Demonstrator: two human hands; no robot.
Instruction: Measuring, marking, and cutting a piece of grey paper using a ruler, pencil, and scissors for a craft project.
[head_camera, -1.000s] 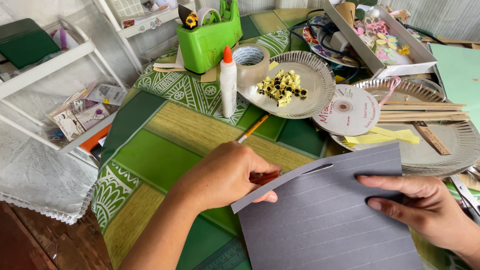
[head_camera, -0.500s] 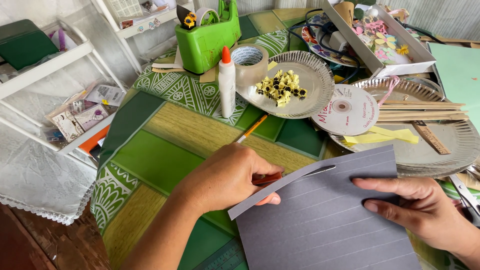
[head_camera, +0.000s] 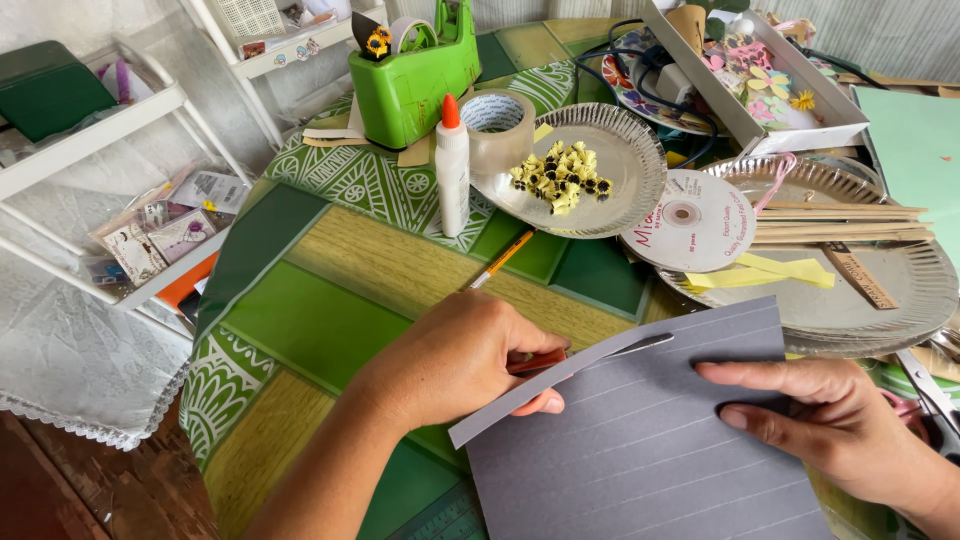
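My left hand (head_camera: 455, 365) is closed around red-handled scissors (head_camera: 541, 360). Their blade lies in a cut along the top edge of a grey lined paper sheet (head_camera: 650, 450). A narrow grey strip (head_camera: 520, 397), partly cut free, slants down over my left fingers. My right hand (head_camera: 830, 425) rests flat on the sheet's right side, with the fingers spread on the paper.
On the green patterned table stand a glue bottle (head_camera: 452, 165), tape roll (head_camera: 497, 130), green tape dispenser (head_camera: 410, 75), a plate of small yellow flowers (head_camera: 625, 195), a ribbon spool (head_camera: 688, 220) and a plate with wooden sticks (head_camera: 890, 300). An orange pencil (head_camera: 500, 260) lies nearby. White shelves (head_camera: 100, 135) stand at the left.
My left hand with the scissors has shifted slightly toward me. The loose end of the cut strip hangs a little lower. My right hand has barely moved.
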